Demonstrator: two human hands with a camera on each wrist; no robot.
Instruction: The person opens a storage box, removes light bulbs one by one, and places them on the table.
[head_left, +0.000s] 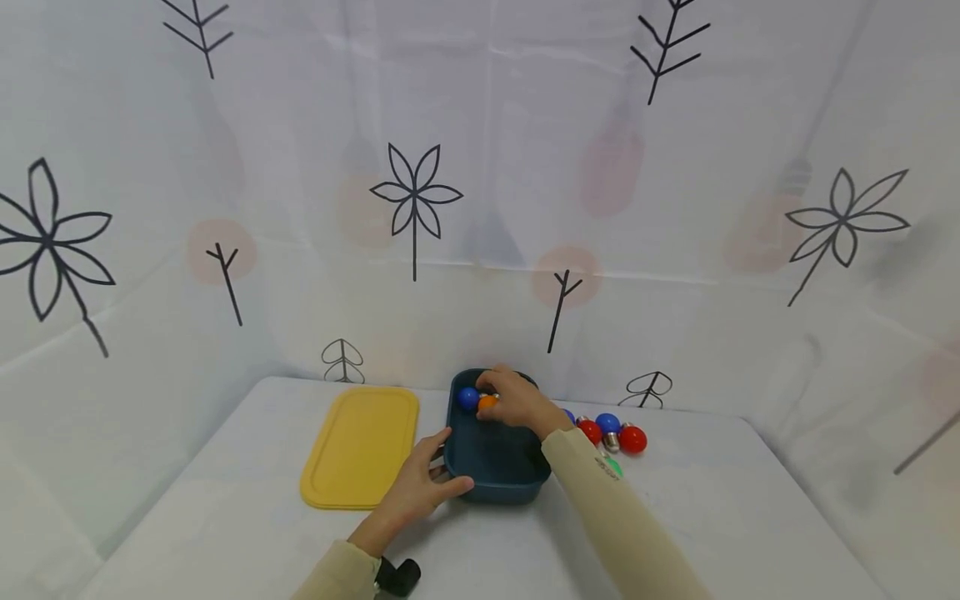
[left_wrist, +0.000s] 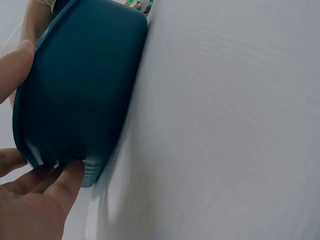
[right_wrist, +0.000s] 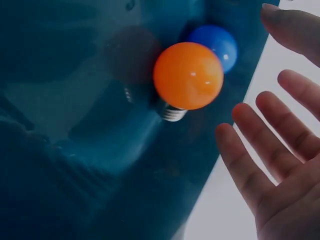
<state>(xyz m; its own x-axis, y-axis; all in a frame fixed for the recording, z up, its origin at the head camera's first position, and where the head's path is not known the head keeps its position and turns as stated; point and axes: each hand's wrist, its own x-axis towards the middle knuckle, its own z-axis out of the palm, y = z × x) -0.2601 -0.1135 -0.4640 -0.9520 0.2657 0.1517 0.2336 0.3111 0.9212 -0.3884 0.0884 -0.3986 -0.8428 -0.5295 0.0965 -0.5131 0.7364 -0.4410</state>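
Observation:
A dark teal plastic bin (head_left: pixel 498 493) stands on the table. My left hand (head_left: pixel 416 487) grips its near left corner; in the left wrist view the thumb lies at the rim and the fingers bend against the ribbed side. Inside, at the far end, are an orange light bulb (right_wrist: pixel 188 76) with a metal screw base and a blue light bulb (right_wrist: pixel 215 45) partly behind it. My right hand (head_left: pixel 521 404) reaches over the bin beside the orange bulb. The right wrist view shows its fingers spread and apart from both bulbs, with nothing held.
Right of the bin lie several loose bulbs: red bulbs (head_left: pixel 633 440), blue bulbs (head_left: pixel 607 423) and a green bulb (head_left: pixel 614 467), partly hidden by the right sleeve. A yellow lid (head_left: pixel 360 450) lies flat on the left. A patterned white cloth (head_left: pixel 487 208) hangs behind the table.

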